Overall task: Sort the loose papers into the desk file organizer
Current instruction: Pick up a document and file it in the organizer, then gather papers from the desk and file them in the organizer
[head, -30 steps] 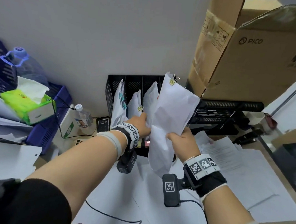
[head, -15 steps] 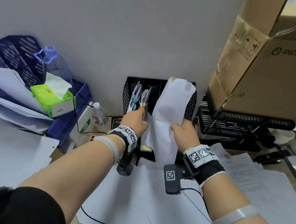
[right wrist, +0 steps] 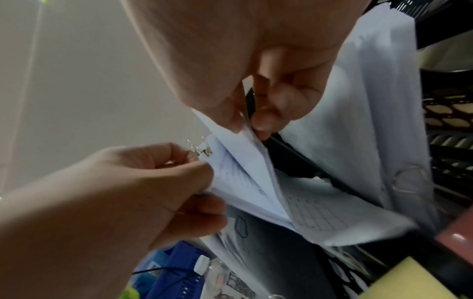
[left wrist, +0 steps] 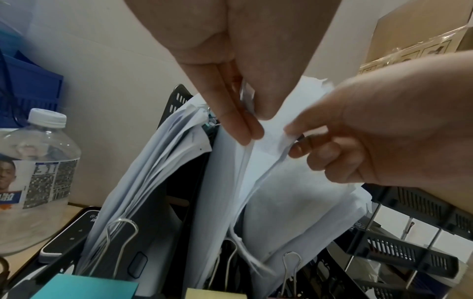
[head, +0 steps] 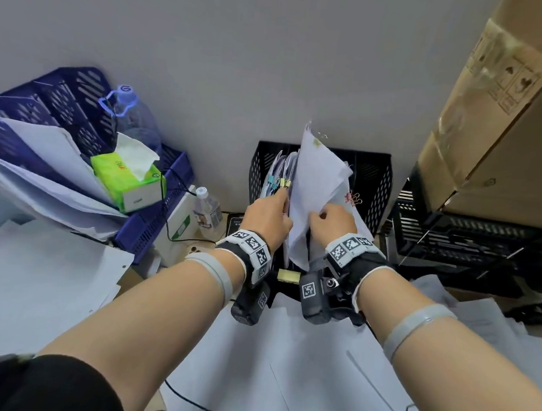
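Observation:
A black mesh file organizer (head: pixel 374 180) stands against the wall, with several clipped paper bundles (head: pixel 279 177) upright in its left slots. A white clipped paper bundle (head: pixel 317 189) stands upright in it, its lower end down between the dividers. My left hand (head: pixel 284 203) pinches the bundle's left edge and my right hand (head: pixel 322 213) pinches its right edge. In the left wrist view the left hand (left wrist: pixel 253 129) holds the sheet edge (left wrist: pixel 271 141) between thumb and fingers. In the right wrist view the right hand (right wrist: pixel 245 125) pinches the folded sheets (right wrist: pixel 256 174).
Loose white sheets (head: pixel 285 350) cover the desk in front, with a black cable (head: pixel 210 409) across them. Blue trays (head: pixel 61 110), a tissue box (head: pixel 127 179) and a water bottle (head: pixel 206 210) sit left. Black stacked trays (head: pixel 469 238) under a cardboard box (head: pixel 509 125) stand right.
The bundle has gone down into the organizer. My left hand has left the filed papers and taken the bundle's edge, and both hands have come close together.

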Demonstrator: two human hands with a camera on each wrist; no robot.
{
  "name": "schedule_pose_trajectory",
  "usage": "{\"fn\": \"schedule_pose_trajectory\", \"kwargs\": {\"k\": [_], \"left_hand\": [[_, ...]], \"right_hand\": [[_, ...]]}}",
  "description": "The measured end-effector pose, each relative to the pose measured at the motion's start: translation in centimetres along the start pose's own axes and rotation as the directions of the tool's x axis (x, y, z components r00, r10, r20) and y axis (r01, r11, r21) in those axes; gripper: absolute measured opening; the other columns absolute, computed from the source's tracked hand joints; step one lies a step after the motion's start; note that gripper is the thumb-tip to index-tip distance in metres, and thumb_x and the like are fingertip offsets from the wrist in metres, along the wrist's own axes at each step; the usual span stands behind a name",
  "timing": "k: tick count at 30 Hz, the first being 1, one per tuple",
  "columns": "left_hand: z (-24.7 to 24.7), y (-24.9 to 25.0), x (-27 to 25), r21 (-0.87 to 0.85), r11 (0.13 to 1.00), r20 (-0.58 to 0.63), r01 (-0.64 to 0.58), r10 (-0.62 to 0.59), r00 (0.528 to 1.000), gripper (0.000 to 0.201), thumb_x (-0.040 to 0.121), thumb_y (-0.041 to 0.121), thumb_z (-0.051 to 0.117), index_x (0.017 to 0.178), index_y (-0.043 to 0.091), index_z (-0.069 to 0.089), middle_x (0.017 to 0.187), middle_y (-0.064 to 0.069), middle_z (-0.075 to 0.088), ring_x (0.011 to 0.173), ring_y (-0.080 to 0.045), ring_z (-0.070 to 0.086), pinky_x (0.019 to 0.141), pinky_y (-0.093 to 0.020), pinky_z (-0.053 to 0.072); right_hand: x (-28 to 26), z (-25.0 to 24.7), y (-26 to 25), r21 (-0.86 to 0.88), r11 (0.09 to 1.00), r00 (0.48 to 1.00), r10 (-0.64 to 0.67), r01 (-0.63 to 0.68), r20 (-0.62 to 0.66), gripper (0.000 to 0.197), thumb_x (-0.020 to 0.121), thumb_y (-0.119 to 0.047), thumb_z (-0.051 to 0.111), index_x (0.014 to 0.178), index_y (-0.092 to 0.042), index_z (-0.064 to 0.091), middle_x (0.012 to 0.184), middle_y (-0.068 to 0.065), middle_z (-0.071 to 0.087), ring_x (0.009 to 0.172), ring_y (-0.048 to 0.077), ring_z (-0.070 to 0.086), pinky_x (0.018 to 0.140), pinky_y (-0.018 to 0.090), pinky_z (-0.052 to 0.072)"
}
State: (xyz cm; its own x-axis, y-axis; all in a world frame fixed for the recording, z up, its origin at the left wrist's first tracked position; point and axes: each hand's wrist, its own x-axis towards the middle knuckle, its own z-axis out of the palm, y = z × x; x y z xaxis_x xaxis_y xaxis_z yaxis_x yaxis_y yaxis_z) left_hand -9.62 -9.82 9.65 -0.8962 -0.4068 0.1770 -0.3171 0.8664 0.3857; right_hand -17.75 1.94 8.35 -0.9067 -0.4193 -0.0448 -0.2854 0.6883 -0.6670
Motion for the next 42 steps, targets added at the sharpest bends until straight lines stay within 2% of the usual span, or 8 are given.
{"fn": "schedule_pose_trajectory", "kwargs": {"k": [2,7,15,21,25,30,34,42], "left_hand": [[0.1,-0.1,0.0,0.011,1.000,0.010,-0.004,0.004,1.000,0.013,0.084,0.008,0.053,0.096,0.009,0.050,0.076,-0.011,0.060,0.068,-0.036,0.051,0.060,-0.033,0.035],[0.4,-0.1,0.2,0.005,0.999,0.007,-0.032,0.032,0.999,0.013,0.085,0.009,0.053,0.097,0.009,0.050,0.074,-0.008,0.059,0.066,-0.034,0.050,0.060,-0.032,0.034],[0.5,-0.3,0.1,-0.023,0.998,0.016,-0.055,0.055,0.998,0.009,0.088,0.009,0.051,0.097,0.012,0.050,0.075,-0.006,0.058,0.068,-0.034,0.051,0.061,-0.032,0.037],[0.3,-0.1,-0.3,-0.058,0.996,0.059,-0.072,0.075,0.995,0.013,0.088,0.010,0.053,0.100,0.011,0.050,0.069,-0.003,0.055,0.066,-0.030,0.053,0.059,-0.031,0.037],[0.3,-0.3,-0.9,-0.102,0.992,0.127,-0.068,0.081,0.989,0.014,0.090,0.016,0.054,0.102,0.015,0.048,0.068,0.000,0.054,0.064,-0.026,0.054,0.058,-0.031,0.039],[0.3,-0.6,-1.8,-0.148,0.986,0.192,-0.077,0.105,0.976,0.024,0.091,0.017,0.054,0.114,0.018,0.050,0.075,0.006,0.052,0.063,-0.019,0.050,0.059,-0.029,0.037],[0.6,-0.8,-3.0,-0.201,0.973,0.224,-0.117,0.162,0.961,0.038,0.093,0.029,0.056,0.129,0.026,0.045,0.107,-0.001,0.054,0.077,-0.018,0.059,0.077,-0.035,0.053],[2.5,3.7,-6.7,-0.403,0.887,0.242,-0.224,0.339,0.909,0.011,0.093,0.024,0.058,0.102,0.020,0.062,0.079,0.004,0.065,0.075,-0.020,0.063,0.072,-0.035,0.053]], "right_hand": [[0.2,0.3,0.5,-0.017,0.999,0.999,0.033,-0.033,-0.009,0.037,0.089,-0.018,0.050,0.055,-0.012,0.036,0.050,0.004,0.042,0.048,0.021,0.039,0.046,0.029,0.026],[-0.3,1.0,0.2,0.235,0.972,1.000,0.018,-0.013,-0.022,0.036,0.095,-0.018,0.046,0.074,0.006,0.063,0.059,0.008,0.071,0.054,0.013,0.071,0.064,0.034,0.060],[-1.8,2.6,2.1,-0.111,0.977,0.963,0.199,-0.181,0.182,0.036,0.088,-0.015,0.052,0.056,-0.011,0.036,0.053,0.005,0.042,0.046,0.020,0.039,0.043,0.026,0.024],[-2.5,3.5,1.5,-0.003,0.992,0.987,0.125,-0.126,0.103,0.023,0.090,-0.025,0.056,0.081,-0.005,0.061,0.075,0.012,0.065,0.072,0.032,0.062,0.059,0.029,0.043],[-2.5,3.4,1.1,0.191,0.965,0.981,0.162,-0.180,0.107,0.035,0.094,-0.032,0.053,0.079,-0.003,0.064,0.070,0.014,0.071,0.065,0.030,0.071,0.063,0.044,0.061],[-3.0,3.5,1.6,0.281,0.927,0.968,0.229,-0.249,0.101,0.041,0.097,-0.024,0.051,0.071,0.005,0.066,0.066,0.013,0.072,0.050,0.014,0.069,0.054,0.026,0.058],[-4.6,3.9,2.8,0.354,0.876,0.939,0.259,-0.327,0.227,0.031,0.089,-0.024,0.055,0.072,-0.005,0.073,0.068,0.012,0.075,0.067,0.027,0.074,0.074,0.046,0.061],[-11.1,3.0,7.3,0.492,0.704,0.859,0.413,-0.512,0.303,0.017,0.094,-0.007,0.052,0.086,-0.003,0.067,0.070,0.015,0.064,0.067,0.032,0.068,0.068,0.039,0.059]]}}
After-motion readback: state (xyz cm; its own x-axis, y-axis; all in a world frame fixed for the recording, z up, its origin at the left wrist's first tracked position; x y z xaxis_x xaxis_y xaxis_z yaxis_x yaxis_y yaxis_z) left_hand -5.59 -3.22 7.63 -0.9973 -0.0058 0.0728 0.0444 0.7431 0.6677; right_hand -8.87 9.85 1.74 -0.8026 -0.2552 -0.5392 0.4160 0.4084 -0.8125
